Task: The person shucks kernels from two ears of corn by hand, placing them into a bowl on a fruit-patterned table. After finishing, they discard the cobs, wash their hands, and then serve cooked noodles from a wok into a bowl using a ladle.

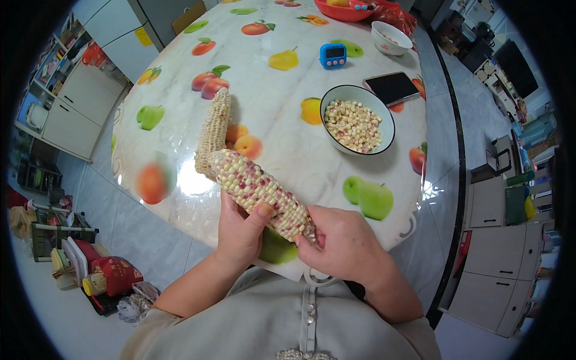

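An ear of corn with cream and reddish-purple kernels slants across in front of me above the near part of the table. My left hand grips it along its underside, the thumb pressed on the kernels. Around its lower right end the fingers of my right hand are closed. Behind the ear's upper left end lies a stripped corncob, pale and bare. To the right stands a white bowl with a dark rim, holding loose corn kernels.
Fruit prints cover the table. Beyond the kernel bowl lie a black phone and a blue timer. A smaller white bowl, a red basin and a red plastic bag stand at the far right.
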